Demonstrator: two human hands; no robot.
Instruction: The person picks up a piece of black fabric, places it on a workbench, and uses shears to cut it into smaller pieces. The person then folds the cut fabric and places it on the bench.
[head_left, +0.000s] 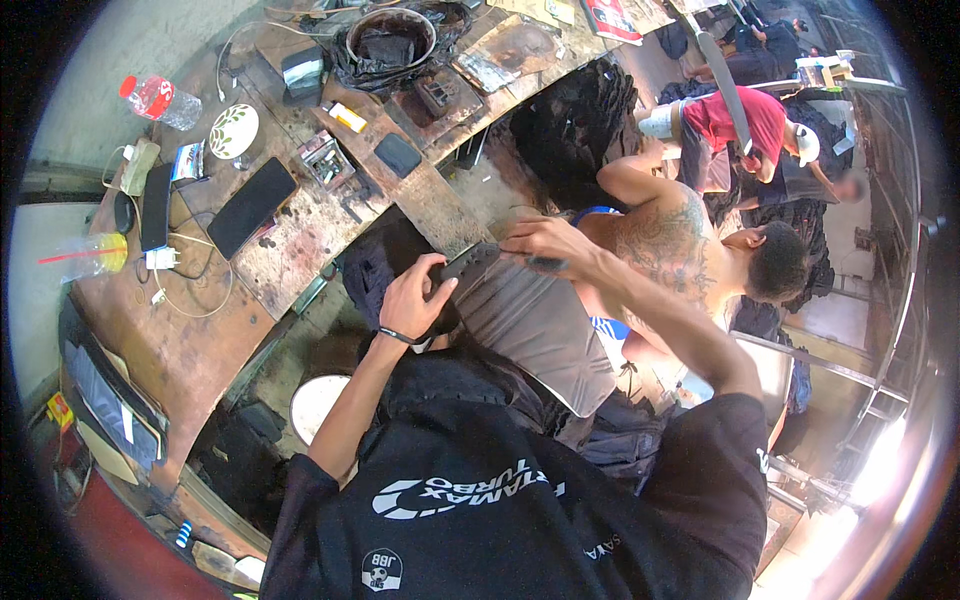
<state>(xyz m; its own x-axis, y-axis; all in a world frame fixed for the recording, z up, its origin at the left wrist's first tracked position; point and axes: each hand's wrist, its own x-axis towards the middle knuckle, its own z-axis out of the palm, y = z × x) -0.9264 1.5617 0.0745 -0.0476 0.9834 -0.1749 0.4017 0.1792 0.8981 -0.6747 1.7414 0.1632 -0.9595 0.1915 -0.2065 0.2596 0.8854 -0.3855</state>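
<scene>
Just past the wooden bench's edge, my left hand (410,302) pinches a small dark, flat piece (470,262) between thumb and fingers. The piece has a rough, dark surface, and its material is unclear. My right hand (545,240) is closed beside the piece's right end. Something dark shows under its fingers, too hidden to name. Below both hands, a grey-brown sheet (535,325) with soft folds lies over my lap. A black band circles my left wrist.
On the wooden bench (150,335) lie a dark phone (252,208), a smaller phone (398,155), cables and a red-capped bottle (160,102). A black-lined bowl (390,40) stands farther back. A shirtless person (680,235) sits close on my right; a person in red (735,125) bends beyond.
</scene>
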